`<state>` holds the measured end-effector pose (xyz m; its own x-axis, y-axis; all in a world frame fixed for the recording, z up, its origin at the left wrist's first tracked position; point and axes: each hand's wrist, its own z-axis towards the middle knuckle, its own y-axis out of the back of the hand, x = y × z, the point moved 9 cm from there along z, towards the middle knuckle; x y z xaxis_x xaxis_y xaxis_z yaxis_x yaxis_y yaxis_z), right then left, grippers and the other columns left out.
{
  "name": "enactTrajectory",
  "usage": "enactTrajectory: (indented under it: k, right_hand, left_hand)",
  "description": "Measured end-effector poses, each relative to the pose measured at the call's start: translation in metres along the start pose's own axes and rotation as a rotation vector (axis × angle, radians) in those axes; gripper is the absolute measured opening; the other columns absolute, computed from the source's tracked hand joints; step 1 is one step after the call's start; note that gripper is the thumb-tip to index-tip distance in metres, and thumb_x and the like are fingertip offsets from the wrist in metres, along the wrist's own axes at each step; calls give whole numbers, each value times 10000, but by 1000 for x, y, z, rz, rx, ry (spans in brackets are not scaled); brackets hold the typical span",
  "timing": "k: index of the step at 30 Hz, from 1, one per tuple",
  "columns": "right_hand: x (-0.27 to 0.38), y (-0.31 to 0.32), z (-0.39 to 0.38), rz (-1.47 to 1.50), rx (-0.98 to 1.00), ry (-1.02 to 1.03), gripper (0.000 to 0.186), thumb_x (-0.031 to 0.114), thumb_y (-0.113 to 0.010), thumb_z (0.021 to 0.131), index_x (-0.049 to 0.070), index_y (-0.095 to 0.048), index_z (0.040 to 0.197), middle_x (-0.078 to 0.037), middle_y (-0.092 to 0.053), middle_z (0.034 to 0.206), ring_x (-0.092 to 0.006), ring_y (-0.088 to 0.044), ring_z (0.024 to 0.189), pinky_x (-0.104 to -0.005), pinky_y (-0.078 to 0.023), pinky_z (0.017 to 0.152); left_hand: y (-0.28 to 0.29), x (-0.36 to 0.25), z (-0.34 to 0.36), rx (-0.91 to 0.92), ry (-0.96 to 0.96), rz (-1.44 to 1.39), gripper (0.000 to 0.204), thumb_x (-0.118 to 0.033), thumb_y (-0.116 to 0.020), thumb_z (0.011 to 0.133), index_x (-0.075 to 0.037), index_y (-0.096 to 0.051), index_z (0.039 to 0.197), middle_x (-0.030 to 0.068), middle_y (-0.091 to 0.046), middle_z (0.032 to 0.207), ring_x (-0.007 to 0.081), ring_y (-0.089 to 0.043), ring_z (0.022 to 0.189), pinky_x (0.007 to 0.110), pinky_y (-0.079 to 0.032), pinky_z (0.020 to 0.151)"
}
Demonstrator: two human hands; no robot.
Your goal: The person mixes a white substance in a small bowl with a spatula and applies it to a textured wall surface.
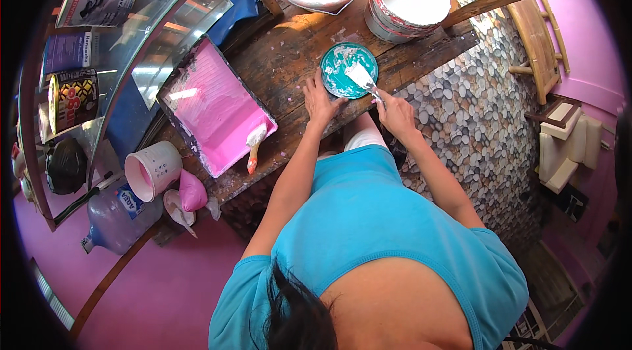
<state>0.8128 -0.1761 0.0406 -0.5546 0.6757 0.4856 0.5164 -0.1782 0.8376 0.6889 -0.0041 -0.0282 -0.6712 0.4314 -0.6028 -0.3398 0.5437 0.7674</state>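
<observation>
A round teal lid (pixel 332 80), smeared with white paste, lies near the front edge of the wooden table. My left hand (pixel 320 101) rests at its left rim, fingers stretched along the edge. In my right hand (pixel 396 113) is a putty knife (pixel 359 75), gripped by its handle, its whitened blade over the right part of the lid. Left of my left hand sits a paint tray (pixel 214 113) coated in pink paint. A paintbrush (pixel 254 146) with pale, paint-covered bristles leans on the tray's near right corner.
Behind the lid stand a white bucket (pixel 388 27) and a wide basin (pixel 316 4) of pale powder. A glass cabinet (pixel 141 27) with cans borders the left. A pinkish tub (pixel 153 171) and a large water bottle (pixel 122 218) are at lower left. Pebble-patterned flooring (pixel 467 93) lies right.
</observation>
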Motion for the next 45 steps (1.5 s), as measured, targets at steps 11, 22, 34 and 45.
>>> enactTrajectory:
  k: [11, 22, 34, 45]
  right_hand:
    - [-4, 59, -1, -29, -168, 151, 333, 104, -619, 855, 177, -660, 1177, -120, -598, 818, -346, -633, 763, -453, -499, 655]
    - [-2, 10, -22, -118, -154, 145, 218, 179, -634, 881, 160, -703, 1087, -94, -602, 780, -315, -645, 668, -430, -510, 581]
    - [5, 14, -6, -175, -101, 131, 221, 182, -649, 861, 168, -711, 1073, -113, -637, 791, -329, -655, 692, -442, -513, 597]
    - [33, 32, 58, -132, -143, 123, 205, 190, -636, 850, 88, -717, 1009, -176, -691, 825, -348, -680, 770, -458, -537, 684]
  left_hand:
    - [-1, 0, 1, -4, 7, -14, 1153, -297, -932, 514, -96, -305, 1461, 180, -424, 1283, 401, -437, 1165, 483, -409, 998]
    - [1, -2, 2, 7, 22, 7, 1161, -299, -933, 513, -98, -302, 1466, 177, -422, 1278, 402, -439, 1165, 481, -408, 1007]
    - [-1, -1, 3, 21, 45, -16, 1161, -282, -938, 502, -99, -311, 1462, 173, -424, 1278, 395, -435, 1175, 477, -404, 1011]
    - [1, -3, 2, 19, 41, -47, 1144, -269, -937, 495, -106, -323, 1446, 171, -420, 1295, 404, -427, 1194, 496, -386, 1027]
